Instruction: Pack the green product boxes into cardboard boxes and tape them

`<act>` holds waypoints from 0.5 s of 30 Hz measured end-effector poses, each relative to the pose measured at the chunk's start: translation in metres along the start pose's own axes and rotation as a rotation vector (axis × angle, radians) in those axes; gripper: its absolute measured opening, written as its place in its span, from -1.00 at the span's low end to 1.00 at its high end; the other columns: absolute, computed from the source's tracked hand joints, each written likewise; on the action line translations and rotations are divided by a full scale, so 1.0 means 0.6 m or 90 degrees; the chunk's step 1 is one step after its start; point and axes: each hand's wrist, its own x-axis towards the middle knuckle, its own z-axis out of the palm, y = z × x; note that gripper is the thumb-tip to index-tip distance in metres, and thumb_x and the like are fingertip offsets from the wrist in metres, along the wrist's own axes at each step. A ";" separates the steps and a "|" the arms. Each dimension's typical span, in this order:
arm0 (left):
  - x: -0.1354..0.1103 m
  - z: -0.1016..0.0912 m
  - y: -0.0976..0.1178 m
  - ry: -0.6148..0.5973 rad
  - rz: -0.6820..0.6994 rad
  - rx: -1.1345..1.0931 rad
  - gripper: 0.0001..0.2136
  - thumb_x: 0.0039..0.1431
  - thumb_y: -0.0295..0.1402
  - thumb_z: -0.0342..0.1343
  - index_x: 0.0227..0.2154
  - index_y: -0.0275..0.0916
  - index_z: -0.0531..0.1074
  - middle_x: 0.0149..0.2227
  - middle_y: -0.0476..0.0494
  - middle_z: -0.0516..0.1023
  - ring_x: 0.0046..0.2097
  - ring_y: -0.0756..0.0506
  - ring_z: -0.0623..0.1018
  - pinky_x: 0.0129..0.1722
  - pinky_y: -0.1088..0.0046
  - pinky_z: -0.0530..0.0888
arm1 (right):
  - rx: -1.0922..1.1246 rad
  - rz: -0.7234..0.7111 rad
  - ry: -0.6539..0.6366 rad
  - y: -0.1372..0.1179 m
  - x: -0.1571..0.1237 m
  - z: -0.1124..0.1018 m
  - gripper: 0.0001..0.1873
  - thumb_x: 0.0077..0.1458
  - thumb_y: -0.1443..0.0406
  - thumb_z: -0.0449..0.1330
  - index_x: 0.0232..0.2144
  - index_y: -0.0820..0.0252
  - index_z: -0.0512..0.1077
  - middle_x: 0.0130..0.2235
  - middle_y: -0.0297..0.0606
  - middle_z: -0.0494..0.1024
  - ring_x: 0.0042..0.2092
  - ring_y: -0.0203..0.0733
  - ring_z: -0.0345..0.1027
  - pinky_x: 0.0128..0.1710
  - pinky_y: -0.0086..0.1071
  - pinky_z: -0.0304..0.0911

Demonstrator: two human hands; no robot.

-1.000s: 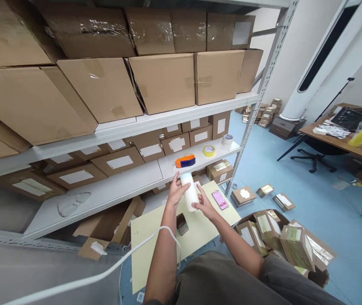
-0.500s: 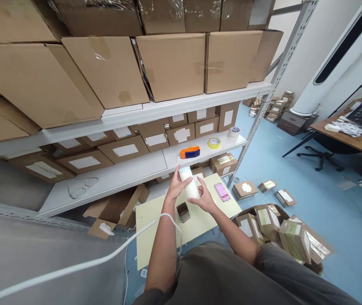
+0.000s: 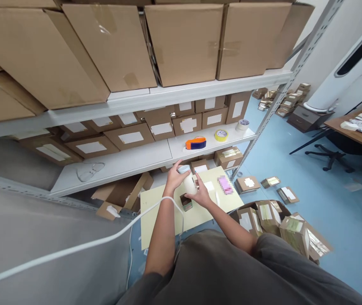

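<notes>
Both hands are closed around a white cylindrical bottle [image 3: 188, 183] with a pale blue top, tilted above the table. My left hand [image 3: 174, 178] grips its upper end, and my right hand [image 3: 201, 195] holds the lower side. A small dark mark shows on the bottle beside the right fingers. Just below, a small open cardboard box [image 3: 187, 206] stands on the pale yellow tabletop [image 3: 152, 216]; the bottle and hands partly cover it, and whether they touch it I cannot tell.
On the shelf [image 3: 136, 157] lie an orange and blue tape dispenser [image 3: 195, 143], yellow tape [image 3: 221, 135], white tape [image 3: 242, 125] and glasses [image 3: 90, 171]. A pink blurred item [image 3: 225, 185] lies on the table. Packed boxes [image 3: 268, 218] stand at right. A white cable [image 3: 104, 239] crosses in front.
The bottle has turned in my hands and come lower, closer to the small box. A dark mark on its side now shows. My view has tilted down a little.
</notes>
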 end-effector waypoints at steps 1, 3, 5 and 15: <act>-0.001 -0.004 -0.009 -0.004 0.001 0.022 -0.19 -0.04 -0.29 0.56 0.34 -0.22 0.52 0.00 -0.23 0.71 0.04 -0.24 0.68 0.26 0.16 0.52 | 0.008 0.005 -0.030 0.018 0.002 0.004 0.45 -0.18 0.16 0.61 0.62 -0.12 -0.06 0.21 -0.16 0.47 0.14 0.07 0.42 0.24 0.01 0.39; -0.008 -0.011 -0.033 -0.001 -0.003 0.065 -0.18 -0.07 -0.33 0.56 0.33 -0.21 0.53 0.02 -0.23 0.71 0.05 -0.26 0.67 0.28 0.14 0.51 | 0.017 0.040 -0.105 0.060 0.008 0.011 0.45 -0.19 0.20 0.57 0.63 -0.07 -0.08 0.26 -0.09 0.44 0.16 0.08 0.44 0.25 0.04 0.39; -0.017 -0.017 -0.061 0.008 -0.018 0.096 -0.17 -0.11 -0.34 0.57 0.32 -0.19 0.53 0.01 -0.23 0.71 0.06 -0.28 0.67 0.28 0.10 0.51 | -0.003 0.081 -0.155 0.103 0.015 0.018 0.46 -0.26 0.24 0.58 0.61 -0.02 -0.01 0.35 -0.01 0.40 0.28 0.16 0.39 0.33 0.11 0.32; -0.083 0.002 -0.184 0.007 -0.070 0.030 -0.32 -0.22 -0.38 0.59 0.09 -0.10 0.65 0.13 -0.24 0.67 0.29 -0.39 0.57 0.46 -0.09 0.33 | -0.086 0.098 -0.219 0.218 0.018 0.082 -0.02 -0.30 0.31 0.61 0.24 0.02 0.49 0.30 -0.10 0.57 0.31 0.27 0.44 0.37 0.15 0.29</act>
